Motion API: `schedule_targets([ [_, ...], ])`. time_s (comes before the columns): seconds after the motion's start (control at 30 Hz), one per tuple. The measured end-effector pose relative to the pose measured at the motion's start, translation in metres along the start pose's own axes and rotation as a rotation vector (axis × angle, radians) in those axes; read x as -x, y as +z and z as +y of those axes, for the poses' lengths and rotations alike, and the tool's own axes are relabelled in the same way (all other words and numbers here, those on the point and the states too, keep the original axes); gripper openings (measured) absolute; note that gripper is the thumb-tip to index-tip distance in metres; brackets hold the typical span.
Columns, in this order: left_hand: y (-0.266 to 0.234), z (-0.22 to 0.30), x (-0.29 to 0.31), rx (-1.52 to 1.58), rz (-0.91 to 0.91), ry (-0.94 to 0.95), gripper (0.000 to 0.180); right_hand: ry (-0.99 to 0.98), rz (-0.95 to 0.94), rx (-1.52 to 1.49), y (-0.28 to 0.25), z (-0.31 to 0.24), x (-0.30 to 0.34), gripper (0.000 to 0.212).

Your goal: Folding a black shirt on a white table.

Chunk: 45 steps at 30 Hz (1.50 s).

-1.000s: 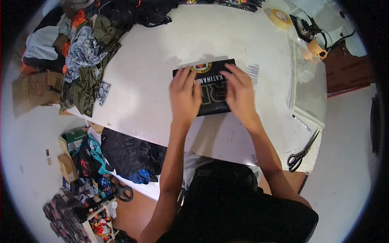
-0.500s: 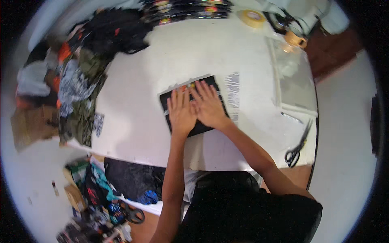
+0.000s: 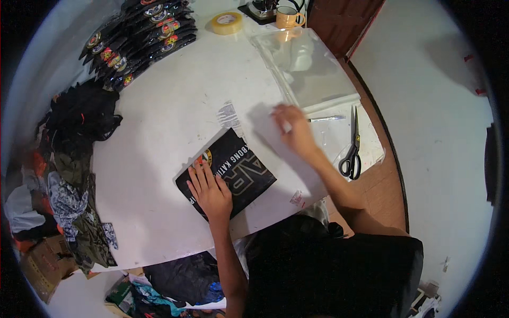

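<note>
A folded black shirt (image 3: 241, 175) with grey and white lettering and a small coloured emblem lies flat on the white table. My left hand (image 3: 209, 193) rests palm down on its left part, fingers stretched out. My right hand (image 3: 296, 130) is off the shirt, above the table to its upper right. Its fingers look bent but are smeared by motion, and nothing in them can be made out. Close to this hand lie a stack of clear plastic bags (image 3: 313, 69) and a slim pen-like tool (image 3: 327, 118).
Black-handled scissors (image 3: 351, 159) lie near the right edge. Farther back are a roll of tape (image 3: 227, 24), an orange mug (image 3: 289, 17) and a stack of packed black garments (image 3: 143, 42). Loose clothes (image 3: 74, 175) are heaped along the left, beside a cardboard box (image 3: 47, 265).
My right hand has left the shirt and moved right toward the plastic bags. My left hand stays on the shirt. The whole view has turned toward the right.
</note>
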<state>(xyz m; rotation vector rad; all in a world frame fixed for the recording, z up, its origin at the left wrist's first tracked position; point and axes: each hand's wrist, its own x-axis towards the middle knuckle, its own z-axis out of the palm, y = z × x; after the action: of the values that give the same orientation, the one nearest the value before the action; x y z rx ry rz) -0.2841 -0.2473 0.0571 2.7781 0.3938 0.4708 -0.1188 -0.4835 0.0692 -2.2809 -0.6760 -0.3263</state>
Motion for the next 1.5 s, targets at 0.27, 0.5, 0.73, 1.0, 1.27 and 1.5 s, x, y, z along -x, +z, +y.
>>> schedule_targets([
  [0.27, -0.001, 0.004, 0.003, 0.011, -0.021, -0.045, 0.053, 0.314, 0.085, 0.348, -0.017, 0.104, 0.001, 0.023],
  [0.5, 0.002, 0.005, 0.005, 0.019, -0.03, -0.036, 0.053, 0.398, 0.192, 0.308, -0.019, 0.1, -0.002, 0.02],
  [0.73, -0.002, 0.004, 0.004, 0.015, -0.036, -0.037, 0.054, 0.314, 0.226, 0.256, -0.018, 0.102, 0.002, 0.024],
  [1.0, 0.001, 0.004, 0.002, 0.027, -0.049, -0.041, 0.054, 0.367, 0.361, -0.024, -0.034, 0.107, -0.01, 0.021],
  [1.27, 0.002, 0.007, 0.003, 0.056, 0.001, -0.043, 0.053, 0.032, 0.567, 0.129, -0.096, 0.041, -0.061, 0.012],
  [1.5, -0.005, -0.006, 0.003, 0.151, 0.084, -0.017, 0.048, -0.28, 0.357, 0.101, -0.078, -0.043, -0.078, 0.01],
])
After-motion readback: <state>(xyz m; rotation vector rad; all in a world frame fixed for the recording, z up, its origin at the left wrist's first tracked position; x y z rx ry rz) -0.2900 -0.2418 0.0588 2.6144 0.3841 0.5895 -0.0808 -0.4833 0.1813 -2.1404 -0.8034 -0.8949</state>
